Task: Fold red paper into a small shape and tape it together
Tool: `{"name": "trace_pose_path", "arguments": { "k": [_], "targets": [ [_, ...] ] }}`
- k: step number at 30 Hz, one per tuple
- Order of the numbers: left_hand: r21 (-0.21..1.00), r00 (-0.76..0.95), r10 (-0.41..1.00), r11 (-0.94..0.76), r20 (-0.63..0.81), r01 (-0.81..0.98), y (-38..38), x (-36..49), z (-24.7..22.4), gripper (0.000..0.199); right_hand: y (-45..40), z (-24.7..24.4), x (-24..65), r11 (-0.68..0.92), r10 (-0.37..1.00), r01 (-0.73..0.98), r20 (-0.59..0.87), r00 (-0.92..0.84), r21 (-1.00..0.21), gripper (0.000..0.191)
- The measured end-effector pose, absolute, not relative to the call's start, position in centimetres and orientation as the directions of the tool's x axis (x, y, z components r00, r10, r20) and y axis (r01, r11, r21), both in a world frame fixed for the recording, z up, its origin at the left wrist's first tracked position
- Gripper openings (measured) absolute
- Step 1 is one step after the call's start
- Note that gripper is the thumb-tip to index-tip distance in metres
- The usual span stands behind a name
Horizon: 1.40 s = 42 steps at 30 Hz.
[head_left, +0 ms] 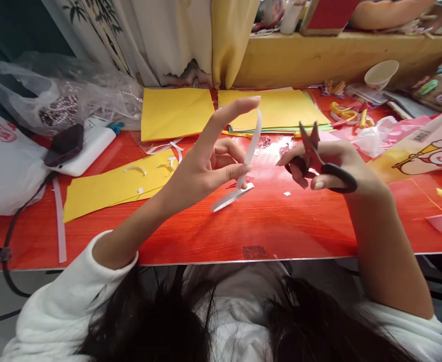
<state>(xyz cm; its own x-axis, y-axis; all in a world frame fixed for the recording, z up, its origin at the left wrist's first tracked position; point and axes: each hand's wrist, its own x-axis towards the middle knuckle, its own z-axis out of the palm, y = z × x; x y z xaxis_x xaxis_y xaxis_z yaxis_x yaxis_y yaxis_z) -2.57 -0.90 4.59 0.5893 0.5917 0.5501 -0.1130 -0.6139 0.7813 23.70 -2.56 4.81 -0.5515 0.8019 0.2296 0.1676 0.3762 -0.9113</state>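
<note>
My left hand (pixel 213 156) pinches a thin white paper strip (pixel 254 138) between thumb and fingers, with the index finger raised along its upper end. The strip's lower part curls out below the fingers, over the red table (pixel 281 221). To the right, my right hand (pixel 322 166) has its fingers through the dark handles of a pair of scissors (pixel 311 146). The scissor blades point up and stand slightly apart, not touching the strip. A small white scrap (pixel 287 193) lies on the table between the hands.
Yellow paper sheets (pixel 178 113) lie at the back, with more yellow paper (pixel 108 188) at left. A power bank (pixel 87 151) with a dark device, plastic bags (pixel 10 161) and a cable stand farther left. A white cup (pixel 381 74), ribbons and a printed bag (pixel 424 151) are at right.
</note>
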Motion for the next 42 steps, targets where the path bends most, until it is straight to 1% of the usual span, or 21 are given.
{"name": "trace_pose_path", "arguments": {
  "k": [3,6,7,9,16,22,27,32,38,42],
  "targets": [
    [0.837,0.63,0.614,-0.536,0.476,-0.109,-1.2,-2.6,4.7,0.062,-3.1,5.5,23.8,0.439,0.779,0.315,0.181,-0.601,-0.841,0.04],
    [0.883,0.655,0.639,-0.458,0.404,-0.098,-1.5,-2.6,4.7,0.065,-3.3,5.8,23.2,0.532,0.746,0.473,0.124,-0.654,-0.702,0.045],
    [0.892,0.658,0.644,-0.442,0.39,-0.096,-1.6,-2.6,4.7,0.065,-3.4,5.9,23.0,0.554,0.737,0.508,0.105,-0.668,-0.66,0.046],
    [0.904,0.666,0.651,-0.418,0.365,-0.087,-1.7,-2.5,4.8,0.066,-3.5,5.8,22.6,0.579,0.726,0.537,0.088,-0.682,-0.613,0.048],
    [0.918,0.677,0.669,-0.397,0.309,-0.027,-1.9,-2.5,4.9,0.065,-3.8,5.6,21.9,0.567,0.76,0.576,0.105,-0.641,-0.589,0.048],
    [0.901,0.691,0.642,-0.432,0.333,-0.032,-1.6,-2.4,4.4,0.064,-4.0,5.5,21.7,0.55,0.769,0.589,0.085,-0.633,-0.591,0.044],
    [0.896,0.695,0.639,-0.444,0.331,-0.019,-1.2,-2.4,3.9,0.064,-4.0,5.3,21.6,0.564,0.774,0.611,0.096,-0.626,-0.556,0.039],
    [0.894,0.689,0.652,-0.448,0.317,0.012,-1.2,-2.5,3.9,0.063,-4.0,5.2,21.4,0.558,0.788,0.637,0.098,-0.608,-0.531,0.038],
    [0.906,0.691,0.653,-0.423,0.31,-0.006,-1.4,-2.4,4.0,0.064,-3.8,5.0,21.6,0.574,0.774,0.623,0.104,-0.625,-0.531,0.037],
    [0.901,0.691,0.651,-0.434,0.315,-0.001,-1.4,-2.4,4.0,0.064,-3.5,4.8,22.0,0.584,0.75,0.591,0.093,-0.655,-0.557,0.036]
  ]
}}
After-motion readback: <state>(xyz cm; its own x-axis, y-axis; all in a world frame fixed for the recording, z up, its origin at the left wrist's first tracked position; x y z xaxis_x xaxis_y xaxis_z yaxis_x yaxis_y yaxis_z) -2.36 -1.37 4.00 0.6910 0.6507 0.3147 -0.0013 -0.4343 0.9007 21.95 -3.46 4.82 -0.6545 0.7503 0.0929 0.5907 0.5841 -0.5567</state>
